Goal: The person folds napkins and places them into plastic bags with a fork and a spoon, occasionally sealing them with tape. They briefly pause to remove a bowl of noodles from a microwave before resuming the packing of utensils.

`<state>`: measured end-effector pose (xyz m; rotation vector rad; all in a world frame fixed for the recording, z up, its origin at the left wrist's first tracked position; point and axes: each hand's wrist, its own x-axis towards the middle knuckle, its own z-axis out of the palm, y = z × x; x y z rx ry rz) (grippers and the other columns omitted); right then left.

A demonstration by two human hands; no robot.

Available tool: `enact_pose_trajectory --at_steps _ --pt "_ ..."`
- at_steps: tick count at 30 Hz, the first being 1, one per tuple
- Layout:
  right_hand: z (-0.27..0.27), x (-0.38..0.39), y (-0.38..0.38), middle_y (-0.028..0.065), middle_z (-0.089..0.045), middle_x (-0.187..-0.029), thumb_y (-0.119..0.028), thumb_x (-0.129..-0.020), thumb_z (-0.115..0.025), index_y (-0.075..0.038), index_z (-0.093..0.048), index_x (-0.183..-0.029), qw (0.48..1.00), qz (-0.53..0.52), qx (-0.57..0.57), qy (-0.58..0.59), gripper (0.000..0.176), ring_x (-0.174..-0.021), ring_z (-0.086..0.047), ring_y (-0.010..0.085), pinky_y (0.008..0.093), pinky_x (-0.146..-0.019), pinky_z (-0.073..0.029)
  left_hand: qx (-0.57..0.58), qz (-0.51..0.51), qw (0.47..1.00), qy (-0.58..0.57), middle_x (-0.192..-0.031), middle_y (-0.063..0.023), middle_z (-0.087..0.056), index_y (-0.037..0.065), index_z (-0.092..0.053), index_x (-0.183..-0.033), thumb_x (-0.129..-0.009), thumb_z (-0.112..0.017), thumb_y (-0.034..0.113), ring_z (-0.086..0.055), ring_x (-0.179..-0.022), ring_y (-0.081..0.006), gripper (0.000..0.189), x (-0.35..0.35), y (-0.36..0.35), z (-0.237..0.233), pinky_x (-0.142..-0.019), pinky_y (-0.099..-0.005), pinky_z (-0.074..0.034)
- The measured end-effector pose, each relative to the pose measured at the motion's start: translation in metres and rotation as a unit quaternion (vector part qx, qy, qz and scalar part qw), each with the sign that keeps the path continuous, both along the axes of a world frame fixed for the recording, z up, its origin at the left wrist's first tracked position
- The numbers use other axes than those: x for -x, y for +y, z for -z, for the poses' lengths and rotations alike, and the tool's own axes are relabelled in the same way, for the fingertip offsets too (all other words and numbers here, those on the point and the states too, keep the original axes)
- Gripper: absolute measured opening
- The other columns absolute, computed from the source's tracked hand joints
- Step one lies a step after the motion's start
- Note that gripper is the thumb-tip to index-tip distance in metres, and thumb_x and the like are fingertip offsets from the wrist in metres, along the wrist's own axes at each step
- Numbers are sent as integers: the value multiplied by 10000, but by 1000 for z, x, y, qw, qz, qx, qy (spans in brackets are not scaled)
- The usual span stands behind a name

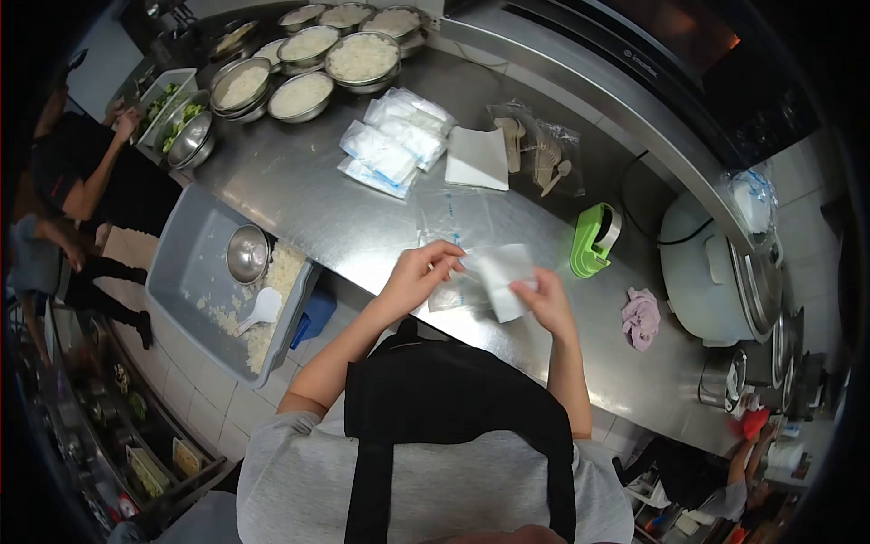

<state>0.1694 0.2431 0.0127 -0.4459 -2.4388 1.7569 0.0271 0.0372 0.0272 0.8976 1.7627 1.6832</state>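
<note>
My right hand (544, 299) pinches a folded white napkin (506, 276) by its right edge. Close to the napkin's left side, my left hand (424, 276) has its fingers pressed together at the edge of a clear plastic bag (449, 218), which lies on the steel table (317, 218). Beyond the bag are a stack of white napkins (477, 158) and a pile of wrapped white packets (395, 138). To their right, wooden spoons (511, 140) and forks (546, 156) lie in clear bags. A green tape dispenser (594, 240) stands right of my hands.
Bowls of rice (362, 59) crowd the table's far left. A grey tub (195, 290) with rice, a metal bowl and a white paddle is at my left. A pink cloth (641, 319) lies near a large cooker (707, 263). People stand at far left and lower right.
</note>
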Motion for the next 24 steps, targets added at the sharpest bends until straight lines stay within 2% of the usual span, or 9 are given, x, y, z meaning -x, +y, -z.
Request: enact_pose_trajectory --at_steps 1,3,4,8,12,15,19,22,24 --pt "9 -13 8 89 -619 -884 -46 -778 -576 34 -544 -1064 994 91 53 29 299 -825 -583 147 274 -743 -450 1 6 1000 -2 -794 -116 -622 0 -576 -957 -848 -527 101 -607 -695 -190 156 -2 1 4 -621 -290 -477" --pt "17 -40 20 103 -607 -939 -9 -772 -553 43 -520 -1095 975 189 105 58 329 -873 -577 159 274 -792 -441 15 -45 954 297 -906 -116 -605 25 -587 -941 -783 -568 54 -582 -810 -236 161 -11 1 9 -696 -322 -478" --pt "21 -55 27 122 -571 -1025 27 -757 -520 48 -473 -1144 967 225 101 71 390 -941 -551 169 280 -850 -410 -1 6 927 375 -1016 -106 -553 46 -576 -940 -715 -610 42 -528 -905 -266 228 -16 1 20 -741 -348 -464" --pt "26 -89 28 162 -466 -1202 107 -712 -433 20 -300 -1294 956 275 44 92 603 -1103 -471 209 307 -964 -326 33 59 915 397 -1076 -103 -482 75 -535 -1006 -685 -656 73 -479 -948 -276 343 -43 17 39 -782 -354 -417" --pt "17 -90 4 205 -425 -1243 125 -708 -423 -39 -136 -1373 945 302 43 118 742 -1168 -432 251 321 -986 -307 25 65 906 419 -1078 -117 -473 57 -518 -1020 -665 -612 7 -462 -940 -295 371 -43 49 51 -811 -372 -393" --pt "8 -81 -15 190 -448 -1212 112 -700 -427 -40 -152 -1375 938 313 62 134 745 -1112 -474 235 318 -957 -337 28 61 873 484 -1081 -131 -468 45 -506 -1027 -617 -549 -65 -456 -946 -309 426 -39 64 60 -825 -391 -379" --pt "19 -81 -28 200 -421 -1233 116 -706 -388 -40 -126 -1381 956 278 5 97 740 -1165 -423 238 312 -988 -293 -3 26 872 489 -1029 -114 -494 48 -530 -939 -655 -491 -71 -483 -902 -287 311 -26 51 53 -756 -373 -404" --pt "15 -83 -37 238 -400 -1260 103 -723 -375 -48 -125 -1381 958 270 15 93 720 -1189 -409 288 320 -992 -288 -7 19 882 470 -984 -109 -523 37 -540 -825 -640 -520 -81 -515 -879 -278 220 -10 24 60 -730 -361 -435" --pt "11 -80 -42 275 -379 -1291 93 -731 -377 -60 -123 -1384 960 261 16 96 717 -1209 -403 338 334 -987 -304 4 73 931 357 -951 -109 -540 5 -516 -738 -622 -547 -97 -532 -877 -266 158 -2 13 62 -710 -357 -455"
